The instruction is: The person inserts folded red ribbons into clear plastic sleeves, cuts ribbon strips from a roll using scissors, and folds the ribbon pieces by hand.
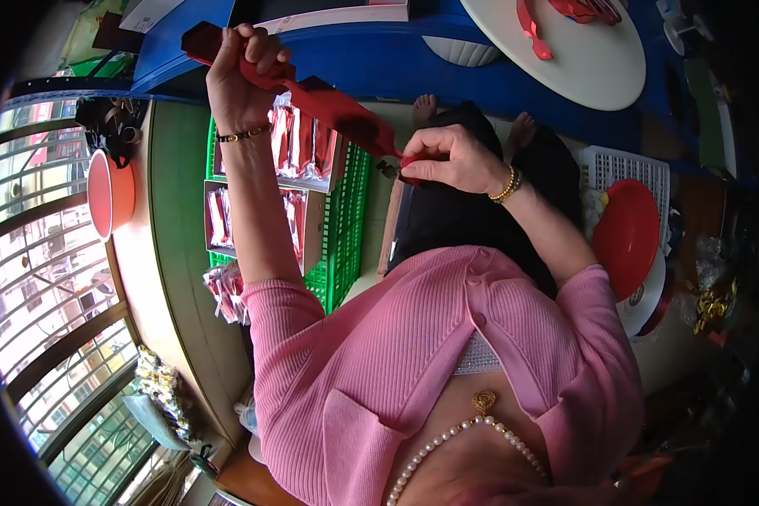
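Observation:
A long red ribbon-like strip (333,111) stretches between my two hands. My left hand (249,69), raised at the upper left, has its fingers wrapped round the strip, and a wider end sticks out past the knuckles. My right hand (454,160) pinches the other end between thumb and fingers above my lap. A small dark piece (386,169) shows beside the right fingertips; what it is I cannot make out. More red pieces (531,29) lie on a round white surface (582,80) at the upper right.
Boxes of wrapped red items (305,148) sit in a green crate (342,228) left of my lap. A blue table (354,63) runs across the top. On the right are a red basin (628,236) and a white basket (624,162). An orange bucket (111,194) stands by the barred window.

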### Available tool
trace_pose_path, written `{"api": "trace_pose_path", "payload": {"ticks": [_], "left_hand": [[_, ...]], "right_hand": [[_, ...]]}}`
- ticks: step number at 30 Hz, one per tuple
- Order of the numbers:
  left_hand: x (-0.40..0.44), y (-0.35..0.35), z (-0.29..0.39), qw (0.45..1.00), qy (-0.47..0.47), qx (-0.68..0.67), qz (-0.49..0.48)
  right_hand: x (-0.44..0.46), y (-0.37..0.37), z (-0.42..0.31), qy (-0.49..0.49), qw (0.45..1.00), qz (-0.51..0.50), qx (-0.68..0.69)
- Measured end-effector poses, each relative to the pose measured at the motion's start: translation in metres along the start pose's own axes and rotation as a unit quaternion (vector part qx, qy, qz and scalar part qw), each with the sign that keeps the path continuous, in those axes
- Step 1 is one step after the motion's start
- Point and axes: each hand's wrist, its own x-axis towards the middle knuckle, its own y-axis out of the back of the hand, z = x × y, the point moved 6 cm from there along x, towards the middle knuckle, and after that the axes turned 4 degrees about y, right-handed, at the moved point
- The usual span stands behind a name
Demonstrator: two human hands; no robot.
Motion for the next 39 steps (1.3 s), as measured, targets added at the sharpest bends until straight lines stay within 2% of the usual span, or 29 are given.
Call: {"api": "trace_pose_path", "payload": {"ticks": [1,3,5,7,8,10,11,13,14,16,17,21,25,27,28,30,31,33,39], "left_hand": [[0.001,0.003,-0.002,0.999,0.004,0.025,0.021],[0.003,0.013,-0.011,0.993,0.006,0.084,0.079],[0.006,0.023,-0.027,0.983,0.016,0.138,0.123],[0.006,0.023,-0.051,0.967,0.05,0.182,0.173],[0.01,0.029,-0.064,0.972,0.061,0.166,0.155],[0.008,0.02,-0.086,0.964,0.087,0.161,0.193],[0.004,0.015,-0.096,0.95,0.107,0.157,0.247],[0.005,0.011,-0.116,0.955,0.105,0.107,0.254],[0.002,0.003,-0.124,0.964,0.132,0.097,0.21],[-0.002,-0.006,-0.135,0.97,0.139,0.072,0.184],[-0.004,-0.008,-0.14,0.981,0.136,0.084,0.113],[-0.018,-0.034,-0.144,0.982,0.111,0.102,0.111],[-0.036,-0.033,-0.158,0.987,0.127,0.065,0.079],[-0.042,-0.049,-0.156,0.991,0.083,0.101,-0.023],[-0.044,-0.051,-0.154,0.991,0.084,0.1,-0.023],[-0.047,-0.061,-0.15,0.963,0.084,0.249,-0.056],[-0.047,-0.062,-0.151,0.964,0.085,0.247,-0.056],[-0.048,-0.053,-0.157,0.946,0.141,0.291,0.015],[-0.056,-0.054,-0.164,0.926,0.231,0.286,0.085]], "right_hand": [[0.0,0.0,-0.003,0.001,1.0,0.0,-0.001],[-0.003,0.002,-0.04,0.214,0.958,0.053,-0.183],[0.001,0.004,-0.052,0.21,0.964,0.044,-0.159],[0.004,0.006,-0.071,0.291,0.943,0.056,-0.15],[0.006,0.007,-0.075,0.295,0.944,0.057,-0.14],[0.011,0.01,-0.082,0.315,0.936,0.065,-0.144],[0.013,0.012,-0.085,0.332,0.929,0.073,-0.144],[0.018,0.017,-0.084,0.332,0.931,0.085,-0.128],[0.02,0.021,-0.082,0.328,0.933,0.099,-0.107],[0.024,0.029,-0.075,0.313,0.936,0.129,-0.093],[0.025,0.035,-0.073,0.294,0.94,0.158,-0.074],[0.029,0.047,-0.065,0.263,0.932,0.245,-0.047],[0.029,0.049,-0.063,0.256,0.927,0.266,-0.072],[0.029,0.049,-0.06,0.246,0.928,0.271,-0.075],[0.028,0.049,-0.059,0.245,0.928,0.272,-0.075],[0.027,0.048,-0.057,0.242,0.929,0.264,-0.09],[0.027,0.049,-0.056,0.24,0.93,0.265,-0.09],[0.026,0.048,-0.054,0.24,0.927,0.263,-0.116],[0.022,0.046,-0.05,0.24,0.92,0.241,-0.194]]}}
